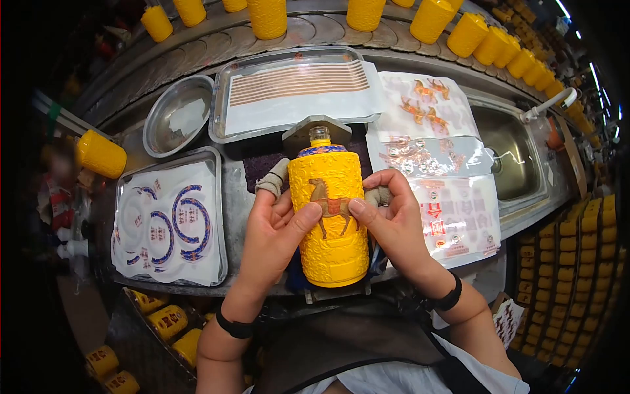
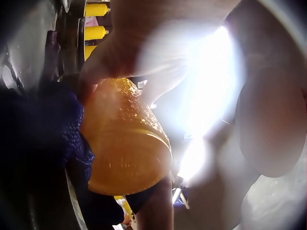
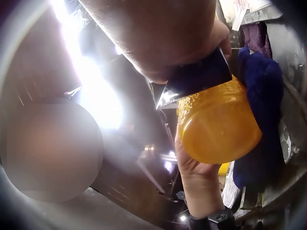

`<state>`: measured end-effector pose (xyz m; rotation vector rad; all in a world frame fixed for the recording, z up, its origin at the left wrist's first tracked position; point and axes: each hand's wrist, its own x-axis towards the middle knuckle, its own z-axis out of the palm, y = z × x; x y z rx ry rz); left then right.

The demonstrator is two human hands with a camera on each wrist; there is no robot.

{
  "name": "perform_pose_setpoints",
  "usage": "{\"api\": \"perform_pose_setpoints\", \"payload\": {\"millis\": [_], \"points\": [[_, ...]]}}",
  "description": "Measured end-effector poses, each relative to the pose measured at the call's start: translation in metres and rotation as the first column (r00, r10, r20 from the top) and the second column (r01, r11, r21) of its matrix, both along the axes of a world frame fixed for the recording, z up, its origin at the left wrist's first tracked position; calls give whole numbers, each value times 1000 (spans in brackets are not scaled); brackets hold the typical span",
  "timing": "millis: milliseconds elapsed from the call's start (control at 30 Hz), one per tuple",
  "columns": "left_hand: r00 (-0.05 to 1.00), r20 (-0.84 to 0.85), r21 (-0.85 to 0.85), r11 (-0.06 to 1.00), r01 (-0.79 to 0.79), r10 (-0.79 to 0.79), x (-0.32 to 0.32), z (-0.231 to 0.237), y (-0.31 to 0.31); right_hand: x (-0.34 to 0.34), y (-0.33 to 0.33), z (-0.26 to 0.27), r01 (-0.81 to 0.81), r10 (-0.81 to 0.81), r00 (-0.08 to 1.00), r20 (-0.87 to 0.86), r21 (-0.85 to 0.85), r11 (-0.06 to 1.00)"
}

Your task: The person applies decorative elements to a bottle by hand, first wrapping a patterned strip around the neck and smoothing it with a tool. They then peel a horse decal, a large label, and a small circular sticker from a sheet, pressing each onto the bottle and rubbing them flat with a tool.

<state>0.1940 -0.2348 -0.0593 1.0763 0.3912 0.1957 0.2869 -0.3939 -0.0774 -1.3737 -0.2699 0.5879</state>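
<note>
A yellow embossed bottle [image 1: 328, 259] with a clear glass neck and a blue patterned collar stands between my hands, its neck away from me. On its front lies a brown and red horse decal [image 1: 336, 207]. My left hand [image 1: 272, 226] grips the bottle's left side, thumb on the horse's front part. From the right, my right hand [image 1: 397, 223] holds it, thumb at the horse's rear. Grey finger covers [image 1: 272, 178] show on both hands. A dark, flat, shiny-edged piece [image 3: 199, 79] lies under the right hand in the right wrist view. Dark blue cloth [image 3: 266, 91] is beside the bottle.
A tray [image 1: 220, 134] holds brown strips on white paper. Another tray [image 1: 224, 253] at left carries blue curved decals. Decal sheets [image 1: 459, 217] lie at right, next to a sink [image 1: 518, 157]. A metal bowl [image 1: 154, 131] sits behind. Yellow bottles [image 1: 268, 20] line a conveyor.
</note>
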Motion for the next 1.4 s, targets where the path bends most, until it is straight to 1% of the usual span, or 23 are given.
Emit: {"api": "perform_pose_setpoints", "payload": {"millis": [167, 267, 367, 467, 567, 767, 933, 1167, 1267, 1367, 1400], "points": [[1000, 13, -3, 1000, 13, -13, 0, -3, 3, -1, -1, -1, -15, 16, 1000, -20, 52, 999], [1000, 17, -26, 1000, 7, -6, -2, -4, 3, 0, -4, 12, -53, 53, 995, -84, 3, 999], [1000, 25, -49, 999, -4, 5, -2, -7, 5, 1, -3, 11, -38, 44, 992, -122, 52, 998], [1000, 27, -38, 999, -9, 10, -2, -6, 3, -1, -2, 3, -43, 44, 998, -35, 35, 998], [1000, 23, -13, 1000, -13, 14, -1, -4, 2, 1, -6, 7, -94, 95, 992, -89, 12, 995], [1000, -1, 0, 1000, 1, -1, 0, -3, 4, -1, -3, 9, -88, 98, 990, -99, 101, 991], [1000, 10, -10, 1000, 5, -5, -1, -4, 5, -1, -2, 6, -90, 102, 990, -97, 115, 989], [1000, 14, -15, 1000, 12, -12, -1, -5, 6, -1, -1, 8, -84, 90, 993, -79, 67, 994], [1000, 22, -13, 1000, 17, -16, -1, -4, 6, 2, -5, 7, -101, 100, 994, -45, -25, 995], [1000, 25, -12, 1000, 15, -15, 0, -3, 6, 0, -2, 8, -76, 76, 996, -44, 4, 997], [1000, 26, -10, 1000, 14, -14, 0, -3, 6, 1, -2, 5, -76, 76, 997, -17, 6, 997]]}}
